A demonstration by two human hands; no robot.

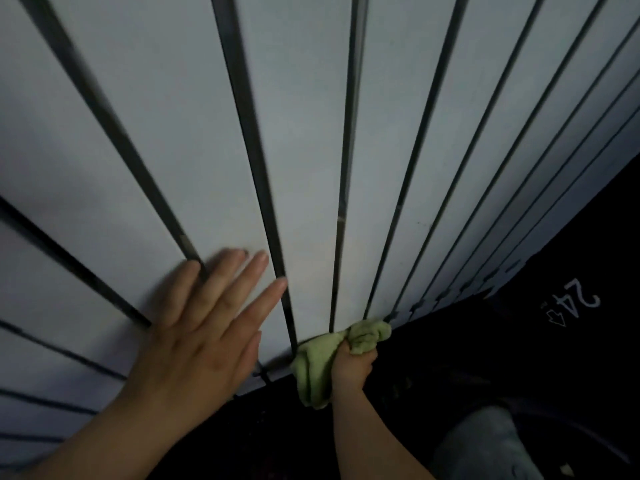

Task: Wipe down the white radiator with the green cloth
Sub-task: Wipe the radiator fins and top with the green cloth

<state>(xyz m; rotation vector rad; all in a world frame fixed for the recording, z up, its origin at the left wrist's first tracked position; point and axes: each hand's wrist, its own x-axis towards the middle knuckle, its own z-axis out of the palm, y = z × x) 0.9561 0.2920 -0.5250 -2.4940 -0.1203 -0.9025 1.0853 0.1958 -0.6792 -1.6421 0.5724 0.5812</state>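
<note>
Narrow slots [348,150] between the radiator [304,116] panels are too tight for a hand; below its lower edge the dark floor [467,368] lies open.

Dim indoor room: white radiator [311,133].

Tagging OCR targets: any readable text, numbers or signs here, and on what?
"24": white, upside down in this view, on the dark surface right of the radiator.
Arrow sign: white outline, beside the "24", same surface.
Small mark by the digits: too blurred to read.
No text shows on the radiator or the cloth.
</note>
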